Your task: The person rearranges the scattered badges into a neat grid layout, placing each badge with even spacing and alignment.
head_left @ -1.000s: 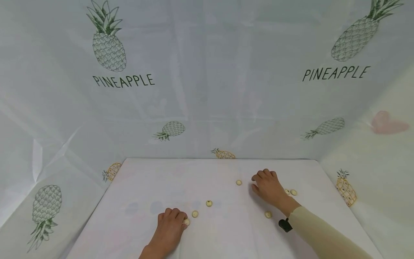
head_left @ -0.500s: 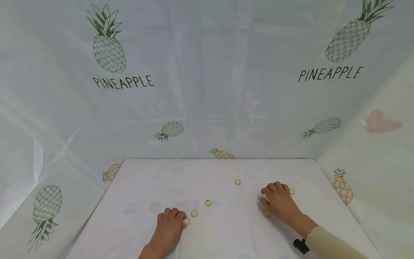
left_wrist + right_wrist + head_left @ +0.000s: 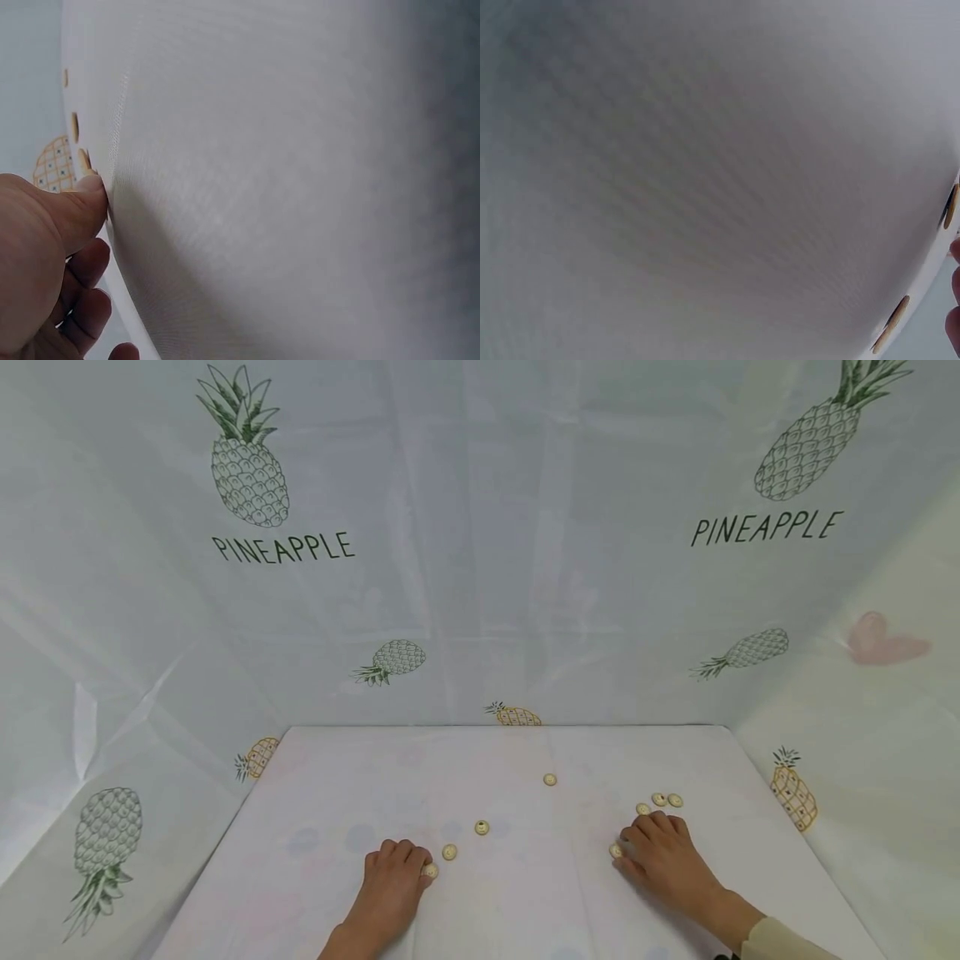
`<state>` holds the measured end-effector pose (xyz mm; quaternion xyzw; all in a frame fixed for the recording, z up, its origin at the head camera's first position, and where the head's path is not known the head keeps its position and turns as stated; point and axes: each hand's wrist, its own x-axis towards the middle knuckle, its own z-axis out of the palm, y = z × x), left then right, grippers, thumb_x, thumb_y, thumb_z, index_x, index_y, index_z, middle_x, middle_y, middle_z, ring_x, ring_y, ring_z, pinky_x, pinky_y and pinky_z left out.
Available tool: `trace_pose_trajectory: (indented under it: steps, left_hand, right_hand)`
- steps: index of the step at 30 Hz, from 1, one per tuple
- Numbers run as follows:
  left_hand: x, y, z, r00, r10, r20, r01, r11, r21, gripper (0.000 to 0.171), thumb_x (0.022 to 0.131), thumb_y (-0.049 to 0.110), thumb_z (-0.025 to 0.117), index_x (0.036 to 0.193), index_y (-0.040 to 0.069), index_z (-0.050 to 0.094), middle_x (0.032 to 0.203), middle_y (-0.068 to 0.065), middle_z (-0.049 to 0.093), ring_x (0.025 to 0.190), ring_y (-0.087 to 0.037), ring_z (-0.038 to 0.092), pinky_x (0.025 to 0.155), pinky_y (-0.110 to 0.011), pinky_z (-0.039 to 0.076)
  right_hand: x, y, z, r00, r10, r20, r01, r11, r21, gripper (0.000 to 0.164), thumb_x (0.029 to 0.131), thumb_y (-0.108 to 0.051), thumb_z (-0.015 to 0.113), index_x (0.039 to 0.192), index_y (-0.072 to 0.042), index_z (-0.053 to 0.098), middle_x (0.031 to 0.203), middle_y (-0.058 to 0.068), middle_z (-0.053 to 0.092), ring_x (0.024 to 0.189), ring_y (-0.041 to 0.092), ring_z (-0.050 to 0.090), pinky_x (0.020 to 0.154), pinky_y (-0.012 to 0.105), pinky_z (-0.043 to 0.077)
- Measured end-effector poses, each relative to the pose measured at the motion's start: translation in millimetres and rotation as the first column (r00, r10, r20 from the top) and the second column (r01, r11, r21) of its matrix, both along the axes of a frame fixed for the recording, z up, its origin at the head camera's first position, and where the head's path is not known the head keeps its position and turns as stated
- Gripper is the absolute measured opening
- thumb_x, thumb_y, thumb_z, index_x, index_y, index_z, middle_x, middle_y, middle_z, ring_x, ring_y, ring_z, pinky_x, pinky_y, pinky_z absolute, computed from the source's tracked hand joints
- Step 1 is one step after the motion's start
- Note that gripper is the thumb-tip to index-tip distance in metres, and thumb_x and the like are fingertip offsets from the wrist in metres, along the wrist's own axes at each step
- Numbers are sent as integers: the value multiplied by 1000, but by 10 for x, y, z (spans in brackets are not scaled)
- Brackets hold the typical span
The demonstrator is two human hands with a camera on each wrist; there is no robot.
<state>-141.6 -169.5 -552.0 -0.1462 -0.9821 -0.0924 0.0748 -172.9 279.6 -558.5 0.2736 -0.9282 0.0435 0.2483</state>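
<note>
Small round pale-wood discs with faint markings lie on the white cloth-covered table. In the head view my left hand (image 3: pixel 392 878) pinches one wooden disc (image 3: pixel 431 870) between thumb and forefinger. The left wrist view shows the left thumb (image 3: pixel 91 186) down at the cloth, more discs just past it. My right hand (image 3: pixel 667 858) has its fingers bent, thumb and forefinger right at another disc (image 3: pixel 616 851); whether they pinch it I cannot tell. Only some right fingertips (image 3: pixel 955 300) enter the right wrist view, beside a disc (image 3: pixel 951 206) seen edge-on.
Just right of the left hand lies a disc (image 3: pixel 449 852), with another disc (image 3: pixel 482 827) past it. Farther back is a lone disc (image 3: pixel 550 779). Behind the right hand several sit together, among them a disc (image 3: pixel 659 799). A pineapple-print sheet (image 3: pixel 487 568) hangs around the table (image 3: pixel 360 752).
My right hand has moved right and toward me, reaching the near disc and uncovering the group behind it. The left hand stays with its disc.
</note>
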Motion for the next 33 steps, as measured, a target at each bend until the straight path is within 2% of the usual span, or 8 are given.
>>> trace_pose_trajectory:
  steps: [12, 18, 24, 33]
  left_hand:
    - [4, -1, 14, 1000, -7, -2, 7, 1000, 8, 23, 91, 28, 82, 107, 18, 69, 105, 3, 62, 98, -18, 50, 86, -49, 45]
    - [7, 2, 7, 1000, -7, 0, 7, 1000, 18, 22, 92, 28, 82, 107, 18, 69, 104, 4, 62, 97, -17, 50, 87, -49, 45]
    - [3, 5, -6, 1000, 1, -3, -1, 1000, 15, 23, 91, 28, 82, 106, 18, 69, 104, 4, 62, 99, -18, 51, 87, -49, 46]
    - [10, 9, -4, 1000, 6, -16, -5, 1000, 15, 23, 90, 28, 83, 106, 19, 69, 103, 5, 62, 99, -17, 51, 87, -48, 46]
  right_hand:
    - [-34, -42, -18, 999, 34, -36, -33, 999, 15, 26, 78, -28, 92, 89, -22, 69, 89, -10, 58, 90, 15, 48, 82, 46, 42]
    - [-17, -72, -6, 998, 61, 20, -60, 997, -39, 30, 80, -21, 91, 100, -24, 69, 99, -12, 60, 98, 14, 49, 84, 46, 43]
    - [-35, -42, -31, 995, 55, 78, -49, 996, -77, 31, 82, -23, 91, 104, -25, 69, 105, -11, 58, 102, 15, 50, 87, 46, 40]
    - [-66, -54, -40, 992, 37, 117, -26, 995, -92, 24, 82, -23, 92, 98, -27, 74, 100, -14, 59, 101, 12, 49, 86, 44, 41]
